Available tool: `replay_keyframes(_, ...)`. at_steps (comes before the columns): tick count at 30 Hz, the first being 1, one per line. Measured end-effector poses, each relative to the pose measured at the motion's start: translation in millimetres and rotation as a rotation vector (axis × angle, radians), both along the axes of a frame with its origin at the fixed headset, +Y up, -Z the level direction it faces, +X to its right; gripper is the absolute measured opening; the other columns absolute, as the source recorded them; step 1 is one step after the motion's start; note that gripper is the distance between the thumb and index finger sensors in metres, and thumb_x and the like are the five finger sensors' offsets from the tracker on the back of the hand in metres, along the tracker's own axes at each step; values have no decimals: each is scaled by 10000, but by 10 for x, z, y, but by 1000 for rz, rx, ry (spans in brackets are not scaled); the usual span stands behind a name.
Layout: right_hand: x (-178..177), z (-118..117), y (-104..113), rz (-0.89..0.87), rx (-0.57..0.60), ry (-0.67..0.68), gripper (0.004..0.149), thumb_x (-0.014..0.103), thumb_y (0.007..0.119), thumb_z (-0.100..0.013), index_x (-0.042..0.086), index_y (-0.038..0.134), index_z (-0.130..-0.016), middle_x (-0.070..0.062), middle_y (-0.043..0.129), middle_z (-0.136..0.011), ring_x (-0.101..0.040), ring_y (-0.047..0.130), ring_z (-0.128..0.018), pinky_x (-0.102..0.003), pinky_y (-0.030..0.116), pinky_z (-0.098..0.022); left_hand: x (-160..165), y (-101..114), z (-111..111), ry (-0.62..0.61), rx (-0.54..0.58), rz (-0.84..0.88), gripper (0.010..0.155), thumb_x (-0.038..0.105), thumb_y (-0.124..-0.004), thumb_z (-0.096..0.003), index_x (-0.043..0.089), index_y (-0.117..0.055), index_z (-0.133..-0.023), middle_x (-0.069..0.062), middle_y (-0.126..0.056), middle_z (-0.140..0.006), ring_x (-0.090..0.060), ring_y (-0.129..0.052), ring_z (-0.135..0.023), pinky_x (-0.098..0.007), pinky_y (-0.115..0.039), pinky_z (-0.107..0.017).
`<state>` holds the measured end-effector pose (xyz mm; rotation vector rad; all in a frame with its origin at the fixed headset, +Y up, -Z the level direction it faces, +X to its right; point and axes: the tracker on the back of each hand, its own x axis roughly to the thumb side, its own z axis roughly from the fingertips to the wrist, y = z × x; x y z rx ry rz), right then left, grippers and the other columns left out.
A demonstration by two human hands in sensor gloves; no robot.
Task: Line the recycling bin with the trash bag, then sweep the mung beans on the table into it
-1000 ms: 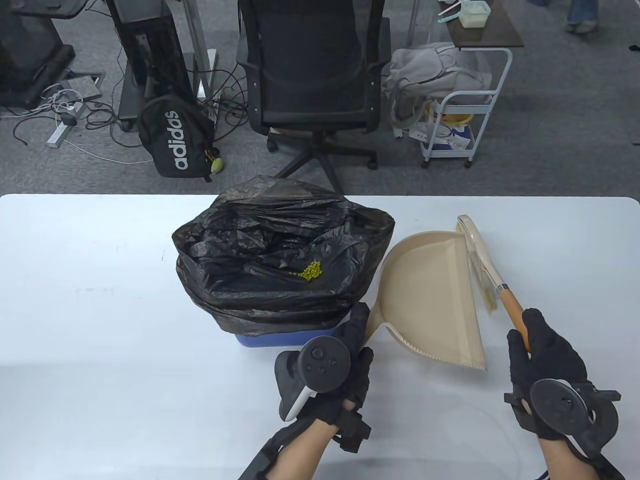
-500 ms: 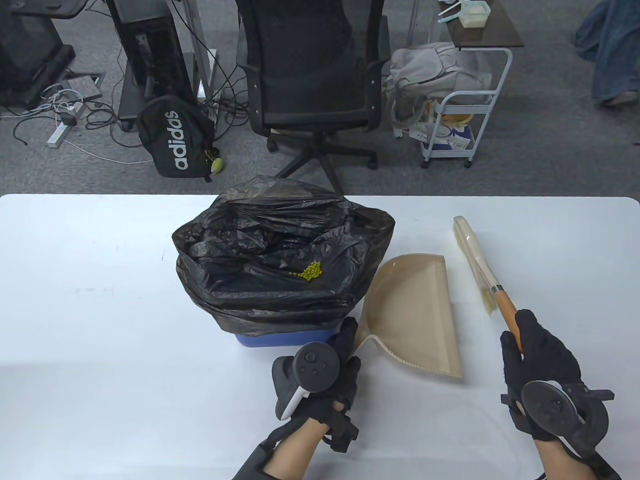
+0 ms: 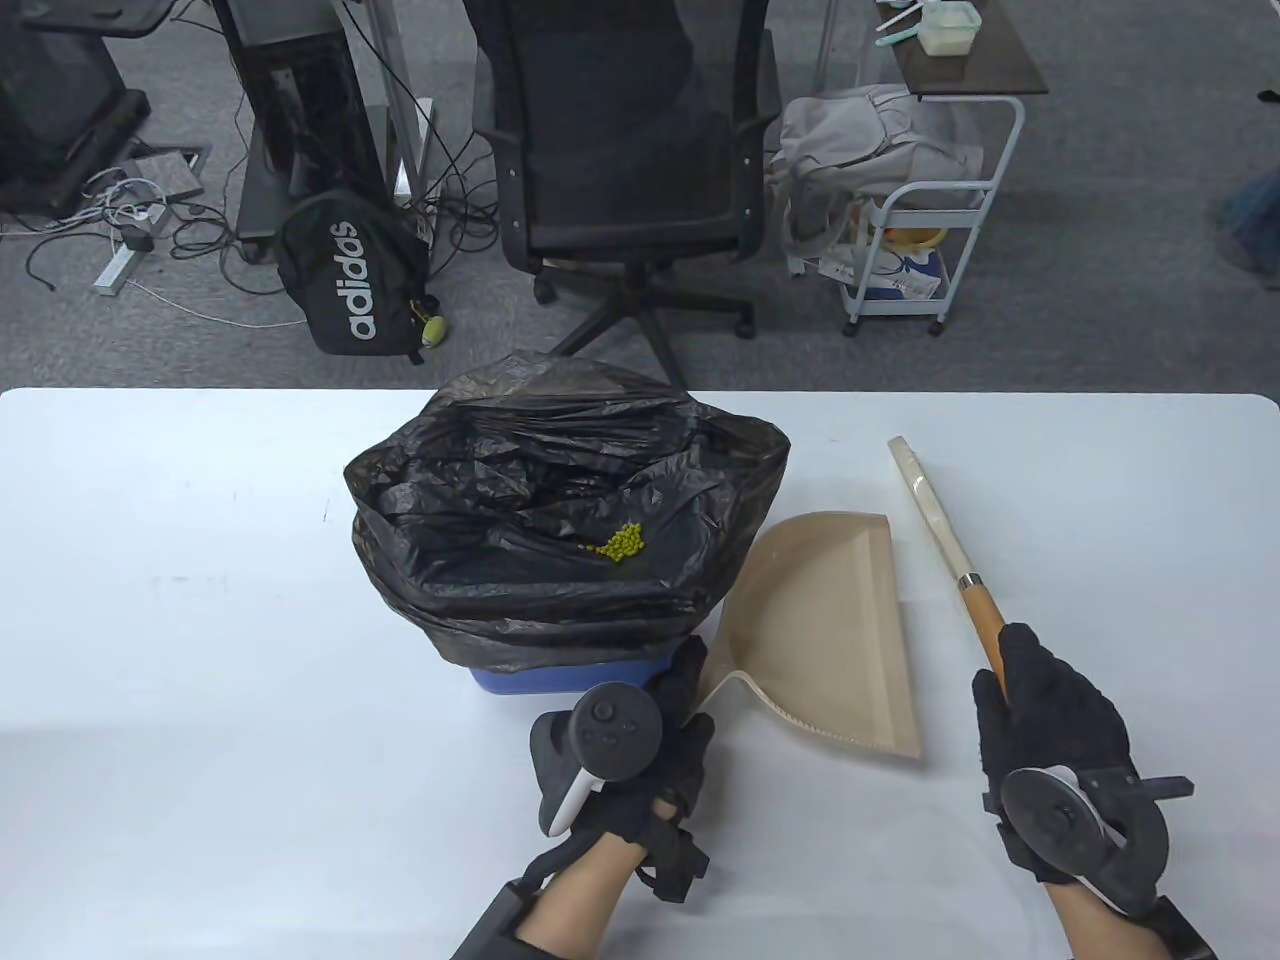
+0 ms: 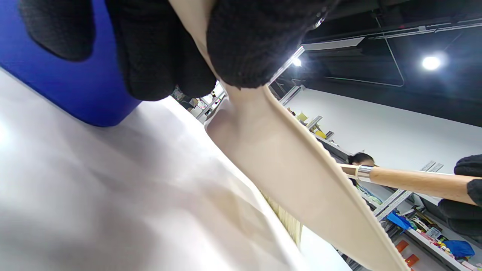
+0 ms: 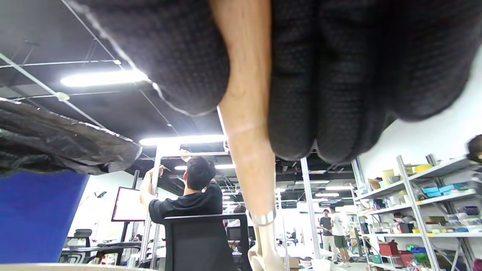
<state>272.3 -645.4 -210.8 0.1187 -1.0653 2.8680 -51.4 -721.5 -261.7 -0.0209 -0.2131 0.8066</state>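
White table (image 3: 200, 650): bag-lined bin (image 3: 560, 683) holds mung beans (image 3: 622, 543).

Table view bright, even, sharp; soft shadows under dustpan (image 3: 830, 640). Left wrist view: counter (image 4: 94, 195) blurred, glare patch at left edge, ceiling lamps flare. Right wrist view: glove fingers (image 5: 339, 75) out of focus, ceiling strip lights blown out.
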Motion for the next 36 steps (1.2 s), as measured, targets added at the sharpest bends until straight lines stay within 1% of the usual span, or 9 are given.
replay_keyframes(8, -78, -41, 69, 71, 10, -11, 542, 277, 881, -445, -38, 870, -886, -295, 1019, -662, -487, 1066, -543, -602, 874, -392, -64, 5, -9, 9, 7, 18, 715, 126, -895, -462, 59, -597, -1109, -274, -859, -990, -566, -901, -844, -802, -670, -589)
replay_keyframes(17, -135, -97, 160, 288, 0, -79, 538, 269, 888, -441, -27, 874, -889, -298, 1016, -670, -492, 1061, -553, -607, 867, -401, -66, 6, -3, 6, 11, 23, 717, 125, -896, -462, 57, -596, -1109, -276, -859, -989, -567, -901, -844, -803, -670, -589)
replay_keyframes(22, -93, -181, 152, 373, -40, -138, 537, 271, 887, -440, -14, 873, -894, -296, 1014, -678, -490, 1059, -562, -606, 865, -408, -73, 9, 3, 13, 11, 22, 714, 124, -896, -460, 57, -600, -1107, -276, -861, -987, -569, -901, -841, -802, -672, -588)
replay_keyframes(25, -65, -240, 91, 391, -89, -157, 531, 270, 892, -437, -7, 881, -890, -293, 1018, -676, -489, 1060, -563, -608, 864, -410, -80, 11, 4, 16, 10, 26, 714, 123, -896, -460, 54, -601, -1107, -281, -861, -986, -570, -900, -841, -802, -670, -588)
replay_keyframes(26, -57, -260, 53, 390, -119, -163, 529, 271, 892, -437, -4, 883, -889, -293, 1018, -675, -490, 1060, -564, -608, 863, -410, -82, 10, 5, 15, 8, 27, 713, 124, -896, -461, 57, -601, -1107, -277, -861, -986, -568, -903, -839, -802, -670, -588)
replay_keyframes(29, -64, -286, -53, 408, -143, -162, 524, 270, 893, -437, 4, 884, -889, -291, 1018, -677, -487, 1061, -565, -607, 865, -409, -83, 13, 6, 15, 9, 27, 714, 124, -897, -459, 53, -602, -1106, -278, -863, -984, -569, -902, -838, -802, -671, -586)
replay_keyframes(31, -90, -318, -134, 422, -185, -184, 524, 273, 894, -439, 5, 884, -890, -292, 1020, -676, -486, 1064, -563, -606, 868, -407, -85, 13, 7, 15, 11, 26, 715, 124, -897, -459, 54, -601, -1106, -279, -862, -985, -570, -902, -838, -804, -669, -586)
replay_keyframes(34, -105, -382, -247, 390, -283, -220, 539, 282, 892, -447, 8, 867, -911, -294, 1024, -670, -482, 1070, -548, -602, 872, -398, -86, 12, 8, 15, 12, 26, 715, 122, -898, -459, 52, -602, -1106, -283, -862, -984, -570, -903, -837, -804, -669, -585)
replay_keyframes(36, -92, -418, -320, 347, -323, -237, 552, 281, 889, -451, 10, 845, -931, -301, 1020, -673, -486, 1066, -550, -605, 870, -397, -87, 11, 8, 13, 9, 22, 712, 123, -895, -460, 54, -602, -1106, -279, -861, -985, -569, -902, -838, -803, -668, -586)
